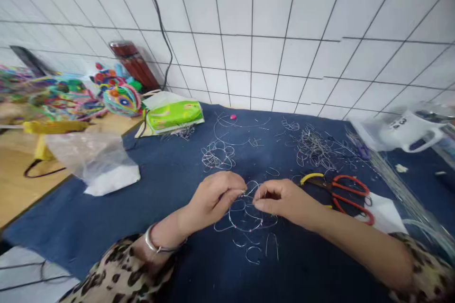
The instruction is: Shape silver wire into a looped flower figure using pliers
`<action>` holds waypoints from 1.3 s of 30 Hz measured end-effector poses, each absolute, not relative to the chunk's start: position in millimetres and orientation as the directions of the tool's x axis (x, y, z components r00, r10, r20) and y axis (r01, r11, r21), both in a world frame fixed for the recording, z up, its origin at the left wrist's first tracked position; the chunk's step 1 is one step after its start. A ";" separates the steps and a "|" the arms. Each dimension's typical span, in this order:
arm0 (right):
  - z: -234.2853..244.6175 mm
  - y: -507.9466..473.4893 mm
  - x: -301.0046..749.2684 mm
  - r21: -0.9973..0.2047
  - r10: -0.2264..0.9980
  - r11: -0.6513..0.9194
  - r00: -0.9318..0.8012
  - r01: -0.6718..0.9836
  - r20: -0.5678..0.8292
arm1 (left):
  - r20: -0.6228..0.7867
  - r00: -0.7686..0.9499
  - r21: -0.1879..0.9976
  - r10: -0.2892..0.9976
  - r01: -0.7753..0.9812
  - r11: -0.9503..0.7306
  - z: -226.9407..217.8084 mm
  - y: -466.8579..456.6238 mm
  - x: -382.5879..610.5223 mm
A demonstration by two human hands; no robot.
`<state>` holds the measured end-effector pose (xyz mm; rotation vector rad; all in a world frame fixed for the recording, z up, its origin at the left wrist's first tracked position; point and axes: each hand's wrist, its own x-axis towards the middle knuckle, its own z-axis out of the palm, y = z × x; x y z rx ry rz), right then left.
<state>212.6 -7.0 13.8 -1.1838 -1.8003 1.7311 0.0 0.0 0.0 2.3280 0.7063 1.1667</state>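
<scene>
A looped silver wire piece, flower-like in outline with small pinkish spots along it, lies between my hands on the dark blue cloth. My left hand pinches the wire at its upper edge, thumb against forefinger. Just to the right, my right hand has its fingers curled and closed on another part of the same wire. The exact fingertip contact is too small to make out. Below sit loose bent bits of wire. Beyond my hands is a similar looped wire bundle.
Red-handled scissors and a yellow-handled tool lie by my right forearm. Behind them is a wire heap; a white mug stands far right. At left are a green packet, a plastic bag and a yellow glue gun.
</scene>
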 end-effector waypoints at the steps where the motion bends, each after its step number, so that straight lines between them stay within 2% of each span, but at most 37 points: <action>1: 14.0 -7.8 213.0 -0.945 0.773 -0.116 -0.569 0.304 -0.279 | 0.596 0.512 0.588 0.618 0.246 -0.771 0.8 -0.5 -0.2; 12: 12.8 -10.3 210.9 -0.964 0.811 -0.169 -0.527 0.205 -0.254 | 0.552 0.485 0.631 0.678 0.289 -0.720 3.8 -1.1 -3.8; 18: 12.2 -11.2 209.8 -0.970 0.815 -0.205 -0.526 0.131 -0.243 | 0.542 0.500 0.641 0.675 0.274 -0.717 2.3 -1.6 -1.8; 23: 10.1 -10.0 207.7 -0.963 0.796 -0.234 -0.542 0.133 -0.268 | 0.548 0.509 0.638 0.664 0.260 -0.725 3.4 -2.3 0.7; 31: 8.5 -12.1 204.5 -0.974 0.830 -0.191 -0.509 0.122 -0.227 | 0.536 0.545 0.630 0.645 0.250 -0.735 2.4 -2.6 2.1; 39: 5.9 -11.8 206.2 -0.983 0.859 -0.121 -0.482 0.139 -0.174 | 0.571 0.542 0.561 0.617 0.291 -0.775 7.3 -2.7 1.2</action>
